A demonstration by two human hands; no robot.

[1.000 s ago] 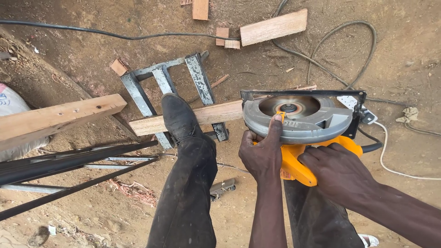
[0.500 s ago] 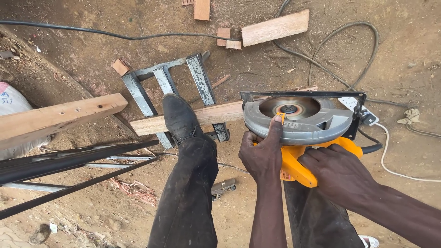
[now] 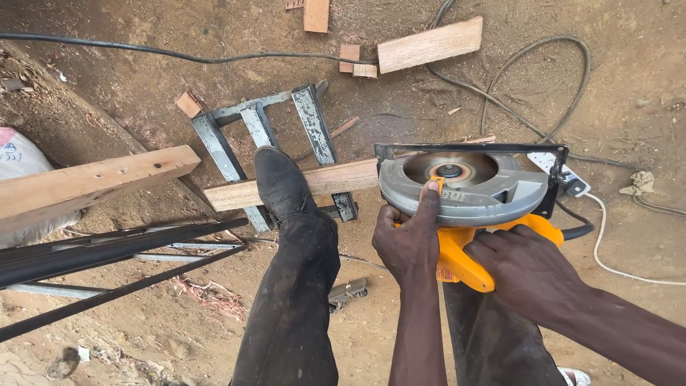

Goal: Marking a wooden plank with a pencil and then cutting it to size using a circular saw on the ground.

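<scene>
At the far left one white sack shows partly at the frame edge, and beside it one thick pale plank with small holes juts in over several thin black metal bars. One grey steel frame, ladder-like with three flat uprights, lies on the ground. Across it rests one narrow wooden batten, smooth and light brown, pinned by one black leather shoe on a dusty dark trouser leg.

Four short wood offcuts lie scattered near the top, rough-sawn and reddish. One small metal clamp-like piece lies in the dirt by the leg.

The left hand is curled against the saw's grey blade guard, index finger stretched up to a small orange lever near the hub. One circular saw, with round silver guard, black rectangular base plate and orange plastic handle, sits at the batten's right end. The right hand wraps closed around the orange handle.

One black cable and one looped grey cable cross the ground; one white cord leaves a white socket block. The surface is bare packed earth strewn with sawdust, outdoors.
</scene>
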